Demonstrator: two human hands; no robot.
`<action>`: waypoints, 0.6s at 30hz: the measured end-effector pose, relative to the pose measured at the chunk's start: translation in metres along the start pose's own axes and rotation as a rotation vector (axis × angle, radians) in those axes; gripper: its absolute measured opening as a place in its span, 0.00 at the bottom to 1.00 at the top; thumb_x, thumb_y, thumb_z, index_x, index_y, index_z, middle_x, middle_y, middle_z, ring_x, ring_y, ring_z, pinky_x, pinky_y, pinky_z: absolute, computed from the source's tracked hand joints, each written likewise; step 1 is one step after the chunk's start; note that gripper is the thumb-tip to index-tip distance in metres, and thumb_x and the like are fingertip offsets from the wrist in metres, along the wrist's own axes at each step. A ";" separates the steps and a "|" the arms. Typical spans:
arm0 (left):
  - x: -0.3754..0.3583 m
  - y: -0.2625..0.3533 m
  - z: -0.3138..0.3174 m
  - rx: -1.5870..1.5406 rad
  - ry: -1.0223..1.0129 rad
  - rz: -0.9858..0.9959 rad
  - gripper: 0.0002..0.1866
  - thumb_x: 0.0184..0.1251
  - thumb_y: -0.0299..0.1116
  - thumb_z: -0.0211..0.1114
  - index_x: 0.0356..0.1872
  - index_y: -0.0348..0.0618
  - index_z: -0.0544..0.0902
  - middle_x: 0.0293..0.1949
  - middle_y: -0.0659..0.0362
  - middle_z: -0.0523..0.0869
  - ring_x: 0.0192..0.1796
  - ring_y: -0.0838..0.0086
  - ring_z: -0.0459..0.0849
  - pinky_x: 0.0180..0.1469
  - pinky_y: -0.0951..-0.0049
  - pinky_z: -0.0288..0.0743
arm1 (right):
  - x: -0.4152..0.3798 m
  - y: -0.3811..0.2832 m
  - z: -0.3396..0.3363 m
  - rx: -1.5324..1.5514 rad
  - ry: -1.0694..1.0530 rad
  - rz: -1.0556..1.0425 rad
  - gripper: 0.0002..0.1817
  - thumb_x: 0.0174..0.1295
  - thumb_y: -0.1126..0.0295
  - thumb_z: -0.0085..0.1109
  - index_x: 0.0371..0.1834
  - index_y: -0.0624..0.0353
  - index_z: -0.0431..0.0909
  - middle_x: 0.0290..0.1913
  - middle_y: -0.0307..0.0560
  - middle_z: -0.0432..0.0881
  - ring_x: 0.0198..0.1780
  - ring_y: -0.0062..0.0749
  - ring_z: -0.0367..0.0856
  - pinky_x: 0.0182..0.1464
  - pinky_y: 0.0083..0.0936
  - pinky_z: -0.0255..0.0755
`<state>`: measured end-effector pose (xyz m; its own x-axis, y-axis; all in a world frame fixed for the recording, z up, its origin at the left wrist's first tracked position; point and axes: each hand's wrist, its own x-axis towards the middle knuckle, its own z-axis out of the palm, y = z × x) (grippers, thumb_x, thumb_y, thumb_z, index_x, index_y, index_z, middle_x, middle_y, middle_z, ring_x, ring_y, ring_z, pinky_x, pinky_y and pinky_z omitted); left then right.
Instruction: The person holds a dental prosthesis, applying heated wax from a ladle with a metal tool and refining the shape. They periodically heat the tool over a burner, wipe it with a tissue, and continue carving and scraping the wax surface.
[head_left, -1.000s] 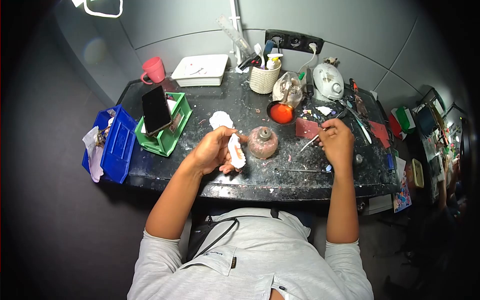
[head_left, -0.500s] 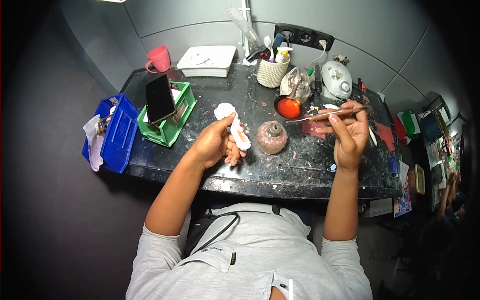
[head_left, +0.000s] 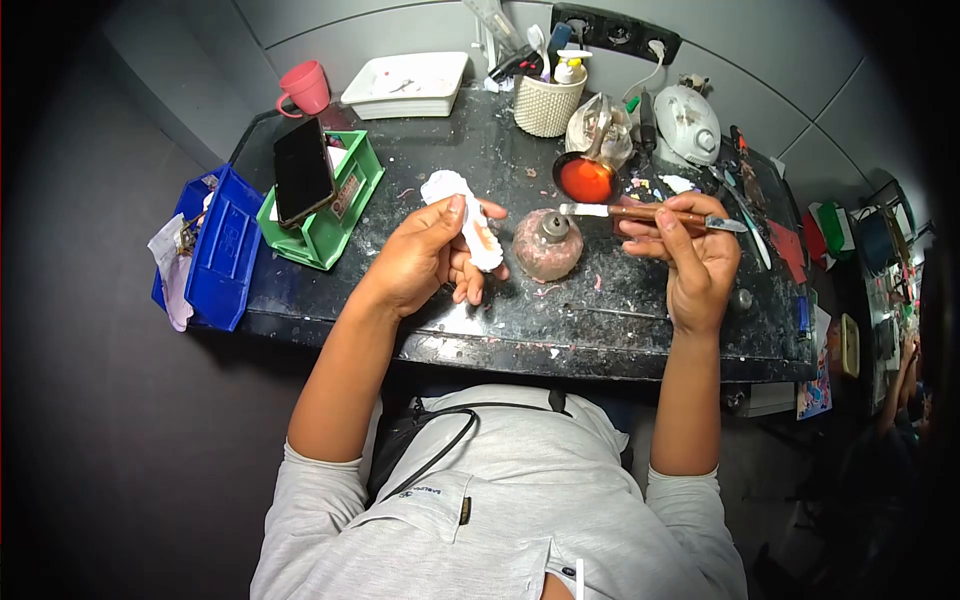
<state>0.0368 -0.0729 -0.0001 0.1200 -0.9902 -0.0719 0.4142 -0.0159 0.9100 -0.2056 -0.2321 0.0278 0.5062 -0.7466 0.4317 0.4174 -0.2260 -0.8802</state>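
My left hand [head_left: 425, 250] is closed round a white plaster dental cast [head_left: 462, 215] with a pinkish-orange patch along one side. In my right hand [head_left: 695, 255] is a wax knife [head_left: 650, 213], gripped by its brown handle. Its flat blade points left, close above the wick of a round glass spirit lamp [head_left: 547, 258]; I cannot make out a flame. The lamp stands on the black bench between my hands. Just behind the blade sits a dark ladle [head_left: 588, 180] with glossy red-orange contents.
At left are a green bin [head_left: 345, 200] with a phone [head_left: 303, 172] leaning on it and a blue bin [head_left: 228, 255]. Along the back stand a pink mug [head_left: 305, 88], white trays [head_left: 405, 85] and a woven pot [head_left: 548, 105] of tools. Wax scraps dot the bench [head_left: 450, 340].
The wax knife has turned in my right hand, so its blade shows flat and the handle's other metal end appears. The whole view has shifted slightly; my left hand still holds the cast.
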 end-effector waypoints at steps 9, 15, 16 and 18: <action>-0.002 0.001 0.001 -0.048 -0.089 0.018 0.26 0.82 0.41 0.45 0.68 0.28 0.64 0.38 0.40 0.86 0.28 0.61 0.89 0.28 0.71 0.84 | -0.002 -0.002 -0.006 0.057 -0.099 0.152 0.10 0.71 0.76 0.52 0.52 0.69 0.69 0.48 0.65 0.82 0.48 0.52 0.88 0.45 0.34 0.89; -0.003 0.006 -0.001 -0.140 -0.131 0.024 0.23 0.82 0.38 0.45 0.68 0.32 0.66 0.35 0.41 0.84 0.23 0.66 0.83 0.26 0.74 0.78 | -0.002 -0.003 -0.004 0.022 -0.020 0.108 0.09 0.71 0.78 0.54 0.50 0.70 0.70 0.49 0.66 0.82 0.47 0.51 0.88 0.43 0.32 0.89; -0.003 0.007 0.001 -0.138 -0.127 0.021 0.23 0.82 0.38 0.45 0.68 0.32 0.66 0.35 0.41 0.84 0.23 0.66 0.83 0.26 0.74 0.78 | -0.002 -0.002 -0.005 0.021 -0.009 0.099 0.09 0.70 0.78 0.55 0.50 0.70 0.72 0.49 0.67 0.82 0.46 0.51 0.89 0.42 0.32 0.89; -0.005 0.009 0.004 -0.195 -0.041 0.002 0.26 0.79 0.37 0.51 0.70 0.31 0.64 0.28 0.47 0.80 0.16 0.73 0.75 0.17 0.81 0.68 | -0.003 -0.001 -0.006 0.014 -0.008 0.100 0.09 0.70 0.78 0.55 0.49 0.70 0.72 0.50 0.67 0.82 0.45 0.50 0.89 0.42 0.32 0.89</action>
<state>0.0365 -0.0684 0.0103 0.0860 -0.9950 -0.0504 0.5815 0.0090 0.8135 -0.2120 -0.2335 0.0263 0.5515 -0.7602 0.3434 0.3750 -0.1418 -0.9161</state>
